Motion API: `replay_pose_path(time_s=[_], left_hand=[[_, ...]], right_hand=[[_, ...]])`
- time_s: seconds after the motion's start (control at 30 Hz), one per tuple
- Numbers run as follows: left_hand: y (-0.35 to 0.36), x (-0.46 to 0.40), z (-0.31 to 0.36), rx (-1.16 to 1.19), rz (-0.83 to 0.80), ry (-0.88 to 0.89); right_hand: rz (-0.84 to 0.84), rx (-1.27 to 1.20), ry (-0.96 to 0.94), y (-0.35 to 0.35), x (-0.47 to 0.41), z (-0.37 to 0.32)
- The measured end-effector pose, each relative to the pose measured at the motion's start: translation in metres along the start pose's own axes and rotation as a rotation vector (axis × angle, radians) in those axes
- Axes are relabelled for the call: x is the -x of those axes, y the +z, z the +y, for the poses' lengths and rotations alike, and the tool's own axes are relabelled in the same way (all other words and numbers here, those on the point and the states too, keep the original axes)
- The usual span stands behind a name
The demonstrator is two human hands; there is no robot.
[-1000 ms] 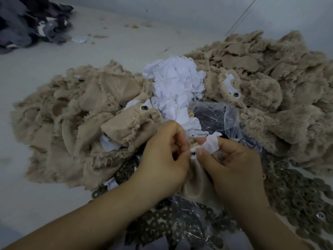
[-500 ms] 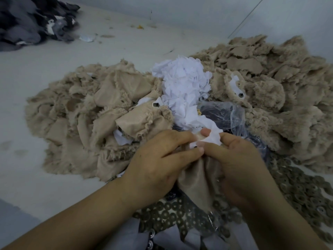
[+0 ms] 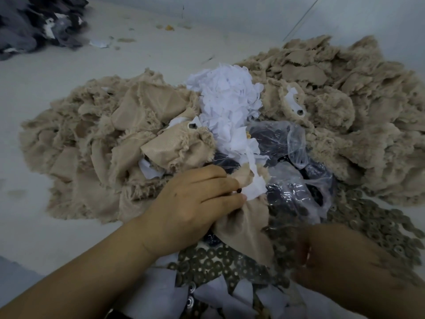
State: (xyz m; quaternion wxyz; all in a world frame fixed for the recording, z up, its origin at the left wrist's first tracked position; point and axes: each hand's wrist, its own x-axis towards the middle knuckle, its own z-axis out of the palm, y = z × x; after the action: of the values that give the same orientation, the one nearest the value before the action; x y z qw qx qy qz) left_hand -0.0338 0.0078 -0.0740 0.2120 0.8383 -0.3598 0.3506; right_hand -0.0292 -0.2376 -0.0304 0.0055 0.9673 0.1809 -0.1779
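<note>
Left hand pinches frayed beige fabric piece together with white paper scrap, fingers curled; small dark stud at fingertips. Fabric piece at centre front, draped over dull metal ring washers, just before clear plastic bag. Right hand low right over washers, motion-blurred, grip cannot tell. Behind: white paper scrap heap between beige fabric piles. Dark grey fabric heap far left on pale table.

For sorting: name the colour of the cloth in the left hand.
The cloth is beige, clearest in the head view.
</note>
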Motion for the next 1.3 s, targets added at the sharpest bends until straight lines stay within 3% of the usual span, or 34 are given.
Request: replay_pose_path(time_s=[0.17, 0.37, 0.63, 0.7, 0.8, 0.9, 0.97, 1.1, 1.3], left_hand=[[0.000, 0.001, 0.002, -0.004, -0.010, 0.016], [-0.002, 0.004, 0.000, -0.010, -0.015, 0.015], [-0.003, 0.008, -0.003, -0.022, 0.003, 0.018], [-0.002, 0.008, -0.003, -0.026, -0.003, 0.018], [-0.001, 0.007, -0.002, -0.038, -0.008, 0.024], [-0.002, 0.005, -0.001, -0.040, -0.006, 0.026], [-0.002, 0.003, 0.000, -0.040, 0.003, 0.019], [-0.003, 0.000, 0.001, -0.043, 0.023, -0.008], [0.003, 0.003, -0.001, -0.039, 0.050, -0.095]], right_hand=[[0.034, 0.005, -0.095, 0.013, -0.003, -0.009], [0.180, 0.010, -0.040, 0.024, -0.010, -0.016], [0.118, -0.022, -0.089, 0.009, 0.000, -0.007], [0.173, -0.167, -0.118, -0.010, 0.004, -0.005], [0.454, -0.555, -0.244, -0.024, -0.002, -0.011], [0.434, -1.074, -0.330, -0.025, -0.020, -0.032], [0.442, -1.213, -0.363, -0.023, -0.034, -0.043], [0.689, -0.998, -0.380, -0.003, -0.057, -0.059], [0.785, -0.997, -0.441, 0.011, -0.066, -0.055]])
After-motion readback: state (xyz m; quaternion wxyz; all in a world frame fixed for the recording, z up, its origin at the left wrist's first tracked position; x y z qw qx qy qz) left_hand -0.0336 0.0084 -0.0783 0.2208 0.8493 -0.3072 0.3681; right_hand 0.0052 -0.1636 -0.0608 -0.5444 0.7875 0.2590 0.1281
